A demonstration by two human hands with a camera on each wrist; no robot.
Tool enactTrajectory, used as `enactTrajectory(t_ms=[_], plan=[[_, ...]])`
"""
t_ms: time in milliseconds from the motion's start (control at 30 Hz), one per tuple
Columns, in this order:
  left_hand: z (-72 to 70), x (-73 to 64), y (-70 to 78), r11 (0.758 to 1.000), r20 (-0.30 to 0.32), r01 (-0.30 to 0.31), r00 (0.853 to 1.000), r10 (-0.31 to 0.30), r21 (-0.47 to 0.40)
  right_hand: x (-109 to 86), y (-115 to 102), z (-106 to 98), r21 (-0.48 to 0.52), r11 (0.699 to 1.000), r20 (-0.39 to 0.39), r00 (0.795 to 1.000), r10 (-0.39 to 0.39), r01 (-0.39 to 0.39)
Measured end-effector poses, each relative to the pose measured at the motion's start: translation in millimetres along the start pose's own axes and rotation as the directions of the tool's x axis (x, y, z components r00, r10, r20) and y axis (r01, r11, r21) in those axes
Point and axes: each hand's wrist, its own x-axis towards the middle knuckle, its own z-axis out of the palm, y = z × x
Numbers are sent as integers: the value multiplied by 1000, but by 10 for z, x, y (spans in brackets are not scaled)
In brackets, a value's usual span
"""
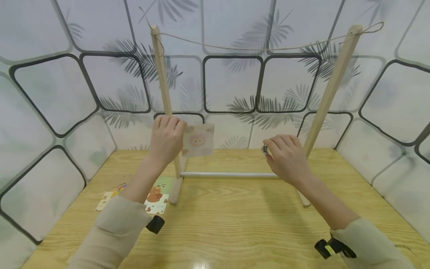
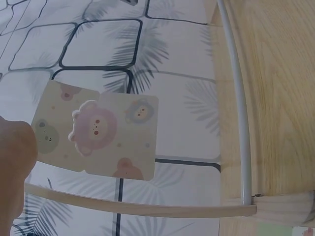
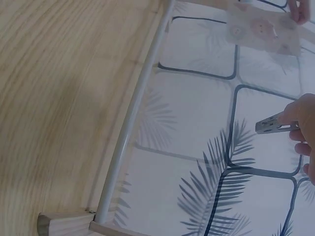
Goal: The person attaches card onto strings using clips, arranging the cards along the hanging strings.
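Left fingers (image 1: 172, 122) pinch a pale printed card (image 1: 199, 141), while right fingers (image 1: 276, 143) grip a metal clip (image 3: 268, 125)

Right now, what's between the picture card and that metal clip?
In the head view, only open air separates the card from the clip; the patterned backdrop shows behind.

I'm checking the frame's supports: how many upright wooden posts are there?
2: left post, partly behind the left hand; right post, partly behind the right hand. No others show.

there're 3+ cards (image 1: 200, 140), 1 clip (image 3: 268, 126), 2 wdn posts (image 1: 332, 89), 1 rod (image 1: 228, 174) & 1 string (image 1: 231, 48) vis.
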Motion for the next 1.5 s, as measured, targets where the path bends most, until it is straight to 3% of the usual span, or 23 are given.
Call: enactTrajectory(t_ms=[867, 1300, 1500], plan=[[-7, 371, -140, 999, -15, 39, 999, -39, 21, 730, 42, -144, -44, 997, -103, 993, 51, -56], [-6, 518, -150, 997, -25, 47, 999, -45, 59, 1019, 40, -179, -60, 998, -167, 986, -11, 1], [-4, 581, -183, 996, -33, 47, 998, -45, 72, 1131, 33, -145, -67, 998, -236, 971, -29, 13]])
